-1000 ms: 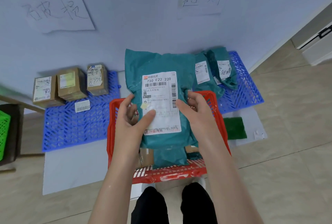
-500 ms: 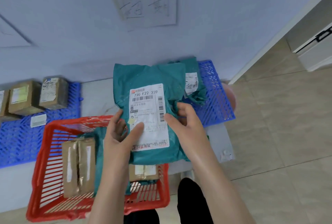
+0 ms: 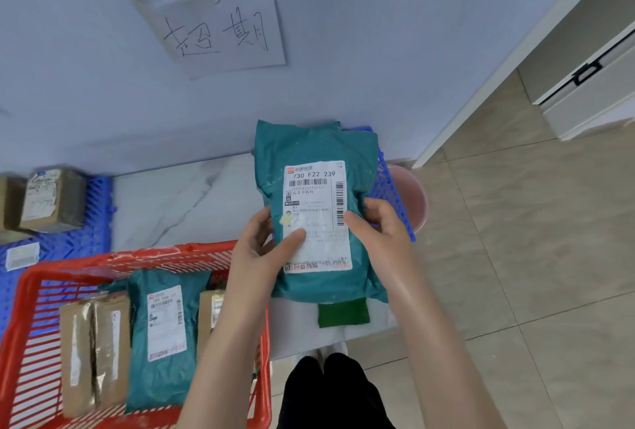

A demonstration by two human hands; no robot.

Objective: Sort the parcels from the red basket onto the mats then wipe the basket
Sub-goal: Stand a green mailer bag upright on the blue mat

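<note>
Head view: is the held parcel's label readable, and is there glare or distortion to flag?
Head view: on the teal parcel the label shows its big code sharply, fine print smeared; light soft, no harsh glare; wide-angle stretch toward the corners; the cardboard box at left looks soft.

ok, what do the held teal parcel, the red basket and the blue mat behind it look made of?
The teal parcel looks like a thin plastic film mailer: slight sheen, soft wrinkles, and a white label that looks like paper. The red basket looks like rigid moulded plastic: glossy, with slotted walls. The blue mat looks like a moulded plastic lattice, probably stiff.
</note>
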